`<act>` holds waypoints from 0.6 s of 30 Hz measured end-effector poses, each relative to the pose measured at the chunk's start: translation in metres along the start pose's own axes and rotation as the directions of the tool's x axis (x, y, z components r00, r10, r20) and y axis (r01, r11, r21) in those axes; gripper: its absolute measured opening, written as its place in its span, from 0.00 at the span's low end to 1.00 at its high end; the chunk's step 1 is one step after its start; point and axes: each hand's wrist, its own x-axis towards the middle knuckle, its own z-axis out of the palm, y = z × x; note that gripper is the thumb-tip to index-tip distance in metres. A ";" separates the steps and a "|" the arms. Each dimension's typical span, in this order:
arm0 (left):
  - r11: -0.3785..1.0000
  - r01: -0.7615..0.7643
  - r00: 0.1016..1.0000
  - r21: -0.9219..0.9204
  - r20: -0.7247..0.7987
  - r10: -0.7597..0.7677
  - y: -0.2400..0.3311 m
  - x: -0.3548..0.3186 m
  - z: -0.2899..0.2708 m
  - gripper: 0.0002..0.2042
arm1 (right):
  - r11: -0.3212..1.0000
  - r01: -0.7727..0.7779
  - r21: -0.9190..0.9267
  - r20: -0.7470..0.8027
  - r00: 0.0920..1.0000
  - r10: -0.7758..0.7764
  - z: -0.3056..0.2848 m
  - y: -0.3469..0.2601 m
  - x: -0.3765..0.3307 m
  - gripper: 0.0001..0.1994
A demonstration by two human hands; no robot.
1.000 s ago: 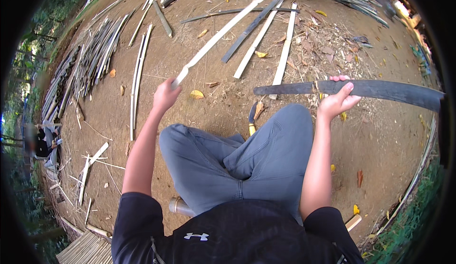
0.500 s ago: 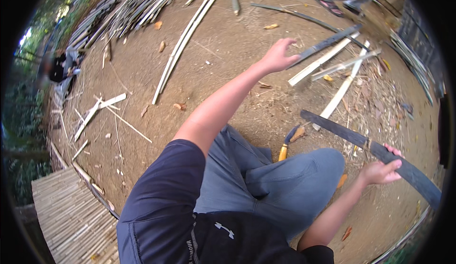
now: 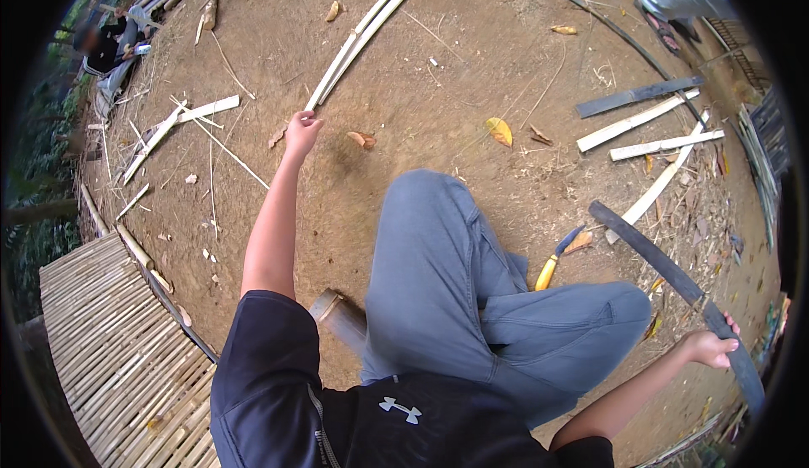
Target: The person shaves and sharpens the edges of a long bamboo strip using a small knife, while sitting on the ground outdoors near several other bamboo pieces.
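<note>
My left hand is closed at the near end of two long pale bamboo strips, which lie on the dirt and stretch away toward the top. My right hand grips a dark split bamboo piece at the far right; it slants up and left from my fist, with a node partway along. Between my bent knee and that piece, a knife with a yellow handle and dark blade rests on the ground.
Pale split bamboo pieces and a dark slat lie at the upper right, near another person's sandalled foot. A bamboo slat platform stands lower left. A bamboo tube sits beside my leg. Someone sits at the upper left.
My left hand has swung from the dark slat at the upper right over to the strips' end and closed there. My right hand still holds the dark bamboo piece. The view has shifted.
</note>
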 end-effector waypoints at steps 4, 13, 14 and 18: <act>0.998 -0.069 0.998 -0.005 -0.003 0.069 -0.026 0.015 -0.004 0.24 | 0.998 -0.030 -0.060 0.013 0.999 0.030 -0.011 0.008 0.005 0.11; 0.970 -0.064 0.987 0.234 -0.132 0.097 0.005 0.051 0.010 0.27 | 0.984 -0.062 -0.167 0.040 0.997 0.070 -0.025 0.015 0.018 0.13; 0.953 -0.056 0.984 0.298 -0.146 0.103 0.007 0.057 0.014 0.27 | 0.979 -0.060 -0.195 0.043 0.997 0.070 -0.028 0.014 0.020 0.14; 0.914 0.073 0.978 0.399 -0.207 0.012 0.014 0.076 0.041 0.29 | 0.980 -0.087 -0.178 0.069 0.993 0.101 -0.059 0.022 0.045 0.15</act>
